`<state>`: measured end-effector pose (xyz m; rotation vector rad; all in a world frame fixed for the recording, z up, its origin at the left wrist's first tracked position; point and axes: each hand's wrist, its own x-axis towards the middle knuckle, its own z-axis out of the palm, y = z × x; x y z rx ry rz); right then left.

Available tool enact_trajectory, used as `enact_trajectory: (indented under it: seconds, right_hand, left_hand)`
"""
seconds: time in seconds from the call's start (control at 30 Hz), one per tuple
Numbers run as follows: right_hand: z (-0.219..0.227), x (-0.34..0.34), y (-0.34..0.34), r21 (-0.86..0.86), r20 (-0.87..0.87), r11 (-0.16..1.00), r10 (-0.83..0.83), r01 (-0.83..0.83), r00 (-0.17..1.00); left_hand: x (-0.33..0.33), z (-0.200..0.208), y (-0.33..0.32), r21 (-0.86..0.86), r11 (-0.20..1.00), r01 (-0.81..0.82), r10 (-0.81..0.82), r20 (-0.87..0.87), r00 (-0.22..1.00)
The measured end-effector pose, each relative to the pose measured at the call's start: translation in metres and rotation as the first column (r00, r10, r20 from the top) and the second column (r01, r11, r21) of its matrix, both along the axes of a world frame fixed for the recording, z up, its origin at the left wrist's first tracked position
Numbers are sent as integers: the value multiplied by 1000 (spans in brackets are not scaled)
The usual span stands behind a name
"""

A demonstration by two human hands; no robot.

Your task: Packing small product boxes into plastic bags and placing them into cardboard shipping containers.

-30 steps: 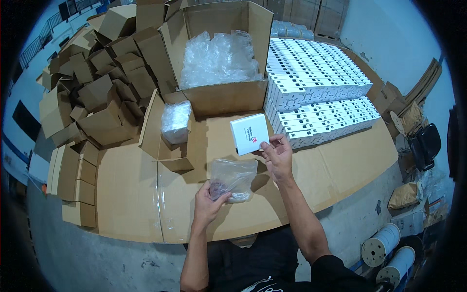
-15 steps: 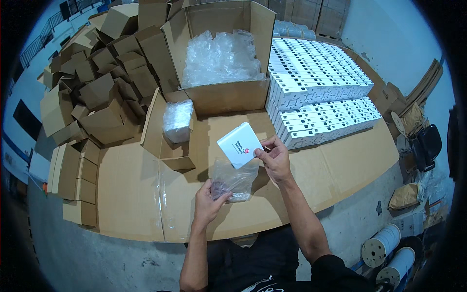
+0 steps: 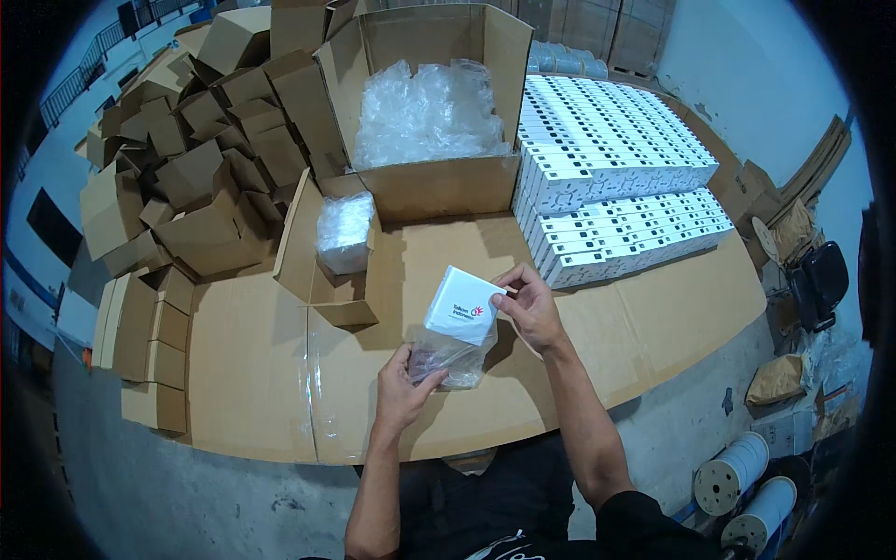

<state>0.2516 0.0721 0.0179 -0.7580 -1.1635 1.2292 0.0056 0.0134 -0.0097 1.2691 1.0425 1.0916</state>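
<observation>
One broad, cardboard-covered worktop (image 3: 247, 373). On its right, many stacked white boxes (image 3: 621, 173); at the back, a large open carton (image 3: 439, 187) of clear plastic (image 3: 425, 112); left of centre, a smaller open carton (image 3: 347, 313) with a wrapped bundle (image 3: 343, 235). Pinched in the left hand (image 3: 403, 385), a clear bag (image 3: 459, 362); pinched by the right edge in the right hand (image 3: 532, 313), a square white box (image 3: 457, 297), lower end overlapped by bag film.

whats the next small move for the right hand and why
Probably ease the white box down into the clear bag: the right hand holds the box near its right corner, the box's lower edge seems to be at the bag's mouth, and the left hand holds the bag.
</observation>
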Motion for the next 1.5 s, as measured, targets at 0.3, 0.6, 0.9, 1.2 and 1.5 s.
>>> enact_trajectory:
  seconds: [0.3, 0.6, 0.9, 1.2, 1.5]
  right_hand:
    - [-8, -10, -2, -170, -15, 982, 78, -79, 997]
    - [-15, -17, -3, -321, -341, 944, -36, -80, 939]
    - [-5, -28, -11, -366, -331, 918, 27, -155, 943]
    - [-13, -23, -7, -309, -198, 950, -8, -55, 980]
    - [-10, -14, -7, -208, -72, 974, 78, -92, 994]
  left_hand:
    - [1, 1, 1, 7, 1000, 3, -4, 25, 1000]
    - [3, 7, 0, -29, 998, -61, 63, 101, 993]
    - [-2, 5, 1, -58, 998, 12, -5, 123, 992]
    - [-2, -5, 5, -118, 989, -85, 88, 18, 996]
    - [-1, -15, 7, -69, 984, -165, 169, 54, 984]
